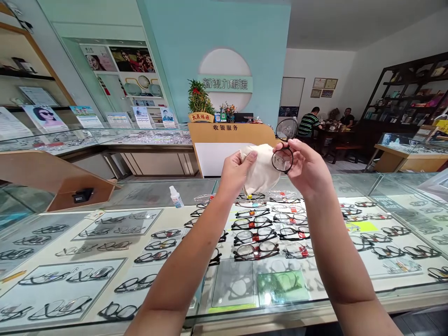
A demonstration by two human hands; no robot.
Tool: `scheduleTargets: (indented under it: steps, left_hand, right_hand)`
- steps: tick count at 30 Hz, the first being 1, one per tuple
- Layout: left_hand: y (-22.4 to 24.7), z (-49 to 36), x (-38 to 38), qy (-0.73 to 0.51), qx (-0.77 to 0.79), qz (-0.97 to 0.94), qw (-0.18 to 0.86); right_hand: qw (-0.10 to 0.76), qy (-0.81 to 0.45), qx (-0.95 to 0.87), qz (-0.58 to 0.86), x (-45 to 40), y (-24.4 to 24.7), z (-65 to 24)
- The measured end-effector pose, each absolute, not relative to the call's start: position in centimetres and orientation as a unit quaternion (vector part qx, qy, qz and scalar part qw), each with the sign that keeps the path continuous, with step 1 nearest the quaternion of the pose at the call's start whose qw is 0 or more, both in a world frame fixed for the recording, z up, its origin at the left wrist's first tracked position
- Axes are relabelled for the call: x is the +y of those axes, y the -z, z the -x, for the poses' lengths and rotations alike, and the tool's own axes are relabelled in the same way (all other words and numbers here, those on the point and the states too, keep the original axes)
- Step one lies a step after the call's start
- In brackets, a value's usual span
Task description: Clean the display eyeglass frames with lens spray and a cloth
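Observation:
Both my hands are raised above a glass display counter. Between thumb and fingers, my left hand (235, 173) pinches a cream cleaning cloth (264, 170), which hangs down on its right side. Held up by my right hand (308, 165) is a pair of dark round-rimmed eyeglasses (283, 159), turned so that one lens is above the other. Printing shows on the lower lens. The cloth's right edge meets the lower rim in view; whether they touch I cannot tell. A white spray bottle (176, 198) stands on the counter, left of my left forearm.
Rows of eyeglass frames (255, 236) lie inside the glass counter (140, 191) below my arms. A green box (283, 286) is near its front edge. Beyond stands a cashier desk (231, 135) with a plant (199, 98). Two people (311, 122) sit at a table at the back right.

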State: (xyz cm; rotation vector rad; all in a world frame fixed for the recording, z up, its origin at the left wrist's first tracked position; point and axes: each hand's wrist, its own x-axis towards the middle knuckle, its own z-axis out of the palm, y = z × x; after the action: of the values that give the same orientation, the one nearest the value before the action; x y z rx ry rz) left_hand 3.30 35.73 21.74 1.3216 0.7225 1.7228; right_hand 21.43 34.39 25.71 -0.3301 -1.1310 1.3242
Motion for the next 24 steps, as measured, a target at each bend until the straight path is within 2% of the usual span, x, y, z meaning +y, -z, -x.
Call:
scheduleTargets:
  steps: [6, 9, 18, 21, 24]
  left_hand:
    - [-21.8, -3.5, 35.5, -0.689, 0.299, -0.526, 0.398]
    - [-21.7, -3.3, 35.5, -0.673, 0.300, -0.522, 0.430]
    - [-21.9, -2.1, 35.7, -0.435, 0.286, -0.552, 0.652]
    - [-21.2, -2.5, 36.0, -0.380, 0.268, -0.563, 0.683]
    - [-20.5, -3.1, 36.4, -0.371, 0.272, -0.586, 0.666]
  right_hand:
    - [0.622, -0.586, -0.499, 0.145, 34.1, -25.7, -21.2]
    - [0.633, -0.578, -0.496, 0.139, 34.1, -25.7, -21.1]
    - [0.713, -0.520, -0.453, 0.130, 35.0, -25.7, -21.5]
    - [0.736, -0.503, -0.435, 0.125, 35.0, -25.8, -21.6]
    - [0.744, -0.498, -0.428, 0.125, 34.8, -25.9, -21.8]
